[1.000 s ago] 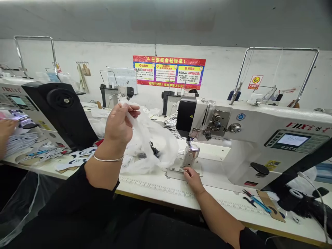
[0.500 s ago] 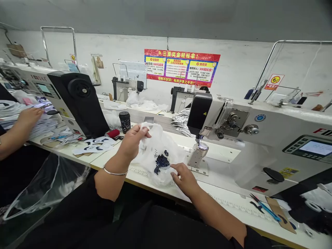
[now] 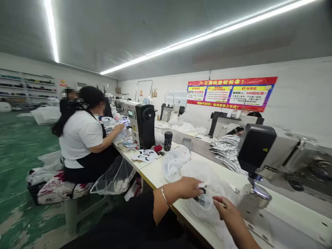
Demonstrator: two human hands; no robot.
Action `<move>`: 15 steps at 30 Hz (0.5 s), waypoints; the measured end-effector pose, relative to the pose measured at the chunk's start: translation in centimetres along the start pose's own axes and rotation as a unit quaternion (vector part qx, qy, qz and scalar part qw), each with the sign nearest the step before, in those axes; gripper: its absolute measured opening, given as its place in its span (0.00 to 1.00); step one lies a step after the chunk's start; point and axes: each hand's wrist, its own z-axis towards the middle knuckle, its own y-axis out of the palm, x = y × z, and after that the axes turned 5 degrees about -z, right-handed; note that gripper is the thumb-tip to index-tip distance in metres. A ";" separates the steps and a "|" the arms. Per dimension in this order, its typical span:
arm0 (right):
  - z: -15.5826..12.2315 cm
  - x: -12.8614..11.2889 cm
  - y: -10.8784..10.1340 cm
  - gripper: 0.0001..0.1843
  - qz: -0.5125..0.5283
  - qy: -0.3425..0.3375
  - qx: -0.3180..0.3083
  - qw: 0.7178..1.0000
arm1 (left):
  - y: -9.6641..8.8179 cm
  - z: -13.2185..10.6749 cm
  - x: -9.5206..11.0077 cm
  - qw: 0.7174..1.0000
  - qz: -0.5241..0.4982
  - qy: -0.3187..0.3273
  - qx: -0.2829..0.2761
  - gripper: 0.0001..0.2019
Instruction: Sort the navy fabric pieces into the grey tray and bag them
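Note:
A thin white plastic bag (image 3: pixel 204 176) with small dark pieces inside lies on the white worktable (image 3: pixel 153 173) in front of my sewing machine (image 3: pixel 269 152). My left hand (image 3: pixel 188 187), with a silver bangle at the wrist, pinches the bag's edge. Just to the right, my right hand (image 3: pixel 224 209) is at the bag's near side with its fingers curled against the plastic. The dark pieces show between the two hands.
A seated person in a white shirt (image 3: pixel 81 138) works at the neighbouring sewing machine (image 3: pixel 141 122) on the left. A black cup (image 3: pixel 168 140), cut pieces (image 3: pixel 145 155), a second crumpled bag (image 3: pixel 175 162) and a stack of parts (image 3: pixel 227 152) lie on the table. Green floor lies left.
The view has swung left and upward, bringing the neighbour and ceiling lights in. The bag has come down onto the table, and my right hand has closed in on it.

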 end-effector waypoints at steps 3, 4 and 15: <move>-0.7 -1.2 -1.2 0.30 0.117 0.007 0.001 0.993 | 1.9 0.3 0.5 0.999 -0.007 0.003 -0.046 0.20; -0.9 -1.5 -1.5 0.30 0.146 -0.003 0.001 0.989 | 2.4 0.5 0.7 0.998 -0.023 0.004 -0.061 0.23; 0.3 3.7 1.0 0.64 0.114 0.006 0.021 0.993 | 4.1 3.4 2.5 0.991 -0.100 -0.050 0.078 0.22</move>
